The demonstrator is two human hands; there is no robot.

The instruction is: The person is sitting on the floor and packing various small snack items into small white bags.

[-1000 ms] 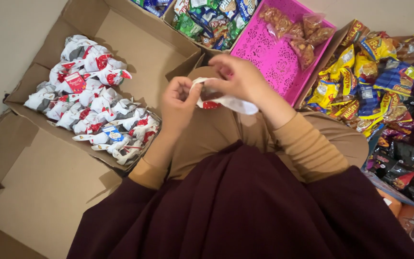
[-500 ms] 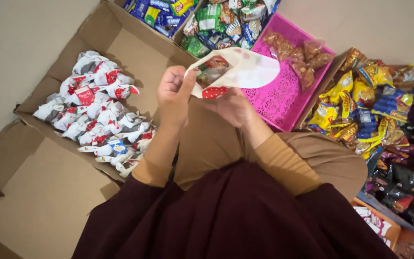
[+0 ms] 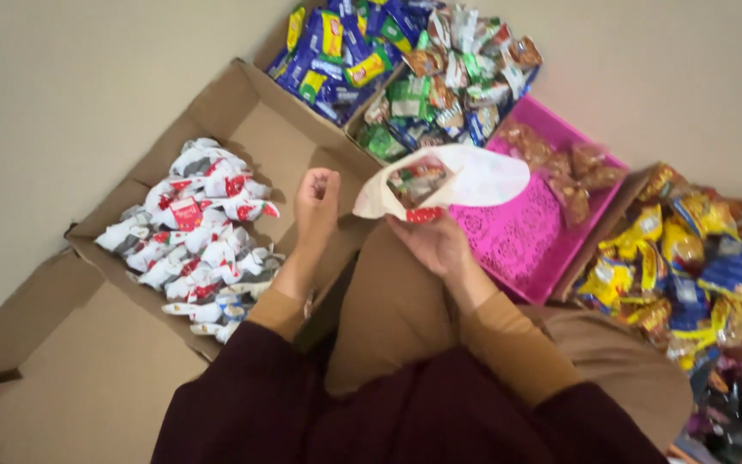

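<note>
Two hands sit over the lap, w/ a dark maroon garment (image 3: 405,412) nearest the camera and tan trouser legs (image 3: 388,309) just beyond it. Right hand (image 3: 435,245) is palm-up, fingers curled under a white plastic bag (image 3: 448,182), gripping it from below; bag's mouth faces the camera & some snack packets show inside, red patch at its lower edge. Left hand (image 3: 316,199) is clenched in a loose fist, holding nothing visible, just beside the bag's left edge but apart from it.

Left of the lap: open cardboard box (image 3: 88,361), flaps spread flat on the floor. Inside, approx. the far half, a heap of white-and-red tied bundles (image 3: 191,236), touching one another. Left fist hovers over the box's right wall.

Behind the bag, right side: pink perforated tray (image 3: 517,245) w/ a few clear bags of brown snacks (image 3: 560,159) at its far end. Right of the tray, a pile of yellow, blue & orange snack packs (image 3: 680,266), darker packs near the frame's lower right corner.

Farthest: another cardboard box w/ blue-and-yellow packs (image 3: 332,47) on its left part, green, white & mixed packs (image 3: 448,77) on its right. Beige floor (image 3: 70,77) round it all.
</note>
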